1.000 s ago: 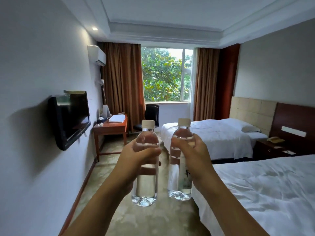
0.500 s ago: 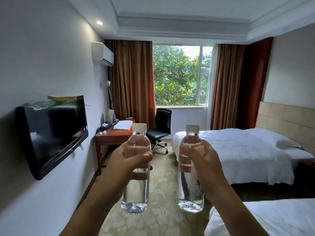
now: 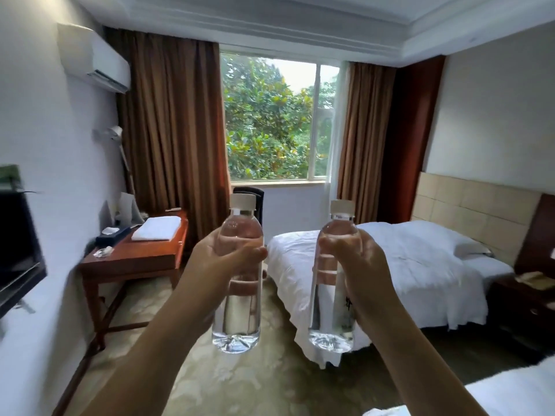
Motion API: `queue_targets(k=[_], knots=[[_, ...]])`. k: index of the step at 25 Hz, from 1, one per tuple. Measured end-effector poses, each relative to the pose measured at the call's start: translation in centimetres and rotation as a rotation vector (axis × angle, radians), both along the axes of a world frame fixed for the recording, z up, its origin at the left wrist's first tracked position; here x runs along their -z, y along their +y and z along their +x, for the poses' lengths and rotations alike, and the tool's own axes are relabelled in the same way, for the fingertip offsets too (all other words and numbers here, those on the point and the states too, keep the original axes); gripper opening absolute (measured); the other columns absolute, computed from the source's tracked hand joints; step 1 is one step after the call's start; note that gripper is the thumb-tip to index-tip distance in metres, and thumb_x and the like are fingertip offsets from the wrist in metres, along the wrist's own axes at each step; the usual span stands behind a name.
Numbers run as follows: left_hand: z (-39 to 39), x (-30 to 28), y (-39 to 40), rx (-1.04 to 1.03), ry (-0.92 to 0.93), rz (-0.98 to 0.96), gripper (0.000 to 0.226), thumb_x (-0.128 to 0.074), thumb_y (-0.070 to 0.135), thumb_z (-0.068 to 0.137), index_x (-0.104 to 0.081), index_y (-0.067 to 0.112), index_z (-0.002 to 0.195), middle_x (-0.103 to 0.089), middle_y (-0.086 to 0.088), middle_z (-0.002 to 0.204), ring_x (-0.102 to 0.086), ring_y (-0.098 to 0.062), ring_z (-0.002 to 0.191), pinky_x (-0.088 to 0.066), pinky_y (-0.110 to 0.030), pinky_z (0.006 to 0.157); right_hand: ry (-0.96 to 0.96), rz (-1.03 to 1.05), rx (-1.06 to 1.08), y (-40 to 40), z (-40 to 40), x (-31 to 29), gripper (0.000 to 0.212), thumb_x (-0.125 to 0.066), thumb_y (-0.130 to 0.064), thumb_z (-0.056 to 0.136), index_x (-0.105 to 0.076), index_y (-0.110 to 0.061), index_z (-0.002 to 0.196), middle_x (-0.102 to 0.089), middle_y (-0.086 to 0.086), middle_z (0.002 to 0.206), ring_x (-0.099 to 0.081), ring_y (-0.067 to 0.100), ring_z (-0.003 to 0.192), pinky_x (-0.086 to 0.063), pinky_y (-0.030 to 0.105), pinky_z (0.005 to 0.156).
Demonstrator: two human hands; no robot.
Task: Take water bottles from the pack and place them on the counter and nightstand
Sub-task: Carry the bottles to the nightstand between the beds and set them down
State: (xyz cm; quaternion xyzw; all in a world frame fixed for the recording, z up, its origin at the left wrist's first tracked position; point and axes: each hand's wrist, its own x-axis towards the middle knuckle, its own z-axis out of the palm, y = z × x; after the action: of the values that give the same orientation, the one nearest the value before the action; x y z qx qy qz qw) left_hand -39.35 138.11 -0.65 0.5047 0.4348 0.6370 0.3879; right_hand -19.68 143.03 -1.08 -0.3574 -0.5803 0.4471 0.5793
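Observation:
I hold two clear, full water bottles with pale caps upright in front of me at chest height. My left hand (image 3: 216,265) is wrapped around the middle of the left water bottle (image 3: 237,319). My right hand (image 3: 357,265) grips the right water bottle (image 3: 330,322), which carries a small dark label. A dark nightstand (image 3: 522,298) stands at the right between the beds, with a phone on it. The wooden desk (image 3: 141,259) is ahead on the left, below and beyond my left hand. No bottle pack is in view.
A folded white towel (image 3: 157,228), a tissue box and small items lie on the desk. A white-sheeted bed (image 3: 405,265) stands ahead right, another bed's corner (image 3: 510,391) at bottom right. A wall TV (image 3: 18,250) juts out at left. A black chair stands by the window. Carpeted aisle runs between.
The view has moved forward down the aisle: the desk and far bed are closer and the TV has slid to the left edge. Both hands still carry their bottles the same way.

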Motion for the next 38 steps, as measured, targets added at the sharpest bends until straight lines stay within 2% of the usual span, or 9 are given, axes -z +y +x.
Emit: queue_targets(k=[6,9,12,16,23,26,29,32,38], knots=[[3.3,0.8,20.4,0.149,0.044,0.013,0.050,-0.083,0.027,0.055,-0.070,0.021,0.103,-0.076,-0.001,0.079,-0.073,-0.020,0.066,-0.058,-0.033,0.055,0.039,-0.005,0.149,18.0,3.4,1.2,0.041,-0.070,-0.035,0.070,-0.067,-0.013,0.104,-0.074,0.009,0.090,-0.076,0.014,0.072,-0.057,0.022,0.054],[6.1,1.5,31.2,0.195,0.066,0.021,0.034,-0.078,0.022,0.063,-0.073,0.023,0.096,-0.076,-0.006,0.084,-0.073,-0.028,0.070,-0.062,-0.044,0.062,0.047,0.004,0.197,27.8,6.1,2.1,0.050,-0.071,-0.040,0.070,-0.064,-0.016,0.112,-0.073,0.009,0.098,-0.076,0.011,0.077,-0.056,0.019,0.054],[9.4,0.9,41.5,0.253,0.101,0.029,0.020,-0.076,0.023,0.065,-0.078,0.033,0.081,-0.078,-0.005,0.085,-0.076,-0.027,0.071,-0.063,-0.042,0.063,0.056,0.016,0.247,36.9,9.3,1.2,0.054,-0.069,-0.041,0.070,-0.061,-0.015,0.117,-0.072,0.007,0.098,-0.075,0.010,0.071,-0.057,0.022,0.057],[13.4,-0.9,53.3,0.353,0.063,0.044,0.021,-0.074,0.021,0.065,-0.079,0.036,0.078,-0.078,-0.003,0.081,-0.076,-0.025,0.068,-0.061,-0.036,0.058,0.079,0.033,0.335,46.9,13.1,-0.4,0.053,-0.070,-0.039,0.071,-0.062,-0.015,0.117,-0.071,0.009,0.100,-0.075,0.016,0.076,-0.060,0.032,0.065],[21.4,0.6,72.5,0.577,0.044,0.021,0.036,-0.075,0.020,0.065,-0.072,0.014,0.100,-0.076,-0.002,0.076,-0.075,-0.025,0.067,-0.060,-0.034,0.057,0.126,0.000,0.534,61.1,19.6,0.2,0.042,-0.077,-0.020,0.080,-0.062,-0.004,0.116,-0.069,0.026,0.111,-0.074,0.025,0.077,-0.062,0.039,0.060],[25.8,0.6,81.0,0.742,0.016,0.048,0.028,-0.075,0.016,0.066,-0.073,0.019,0.094,-0.075,-0.002,0.077,-0.074,-0.024,0.065,-0.061,-0.038,0.057,0.095,0.002,0.687,67.2,22.3,0.9,0.045,-0.078,-0.027,0.076,-0.063,-0.010,0.115,-0.072,0.015,0.102,-0.075,0.016,0.076,-0.059,0.028,0.057],[30.8,-0.4,88.1,0.894,0.014,0.041,0.028,-0.075,0.015,0.066,-0.072,0.018,0.094,-0.075,-0.002,0.079,-0.073,-0.023,0.064,-0.061,-0.042,0.060,0.083,-0.005,0.834,72.4,25.1,0.3,0.046,-0.073,-0.034,0.069,-0.065,-0.018,0.111,-0.071,0.004,0.097,-0.073,0.012,0.078,-0.057,0.031,0.068],[36.0,-0.4,93.8,1.049,0.021,0.029,0.024,-0.075,0.016,0.067,-0.074,0.024,0.090,-0.075,-0.002,0.081,-0.072,-0.025,0.066,-0.060,-0.045,0.064,0.099,-0.022,0.947,76.1,28.3,-0.1,0.039,-0.076,-0.029,0.078,-0.064,-0.018,0.113,-0.069,0.003,0.095,-0.072,0.006,0.068,-0.055,0.024,0.058],[48.2,2.0,100.5,1.269,0.024,0.002,0.027,-0.072,0.018,0.067,-0.072,0.022,0.094,-0.071,-0.009,0.088,-0.070,-0.030,0.076,-0.060,-0.047,0.069,0.071,-0.061,1.175,79.9,37.7,1.7,0.033,-0.070,-0.024,0.087,-0.061,-0.018,0.118,-0.071,0.006,0.099,-0.075,0.022,0.085,-0.058,0.030,0.062]])
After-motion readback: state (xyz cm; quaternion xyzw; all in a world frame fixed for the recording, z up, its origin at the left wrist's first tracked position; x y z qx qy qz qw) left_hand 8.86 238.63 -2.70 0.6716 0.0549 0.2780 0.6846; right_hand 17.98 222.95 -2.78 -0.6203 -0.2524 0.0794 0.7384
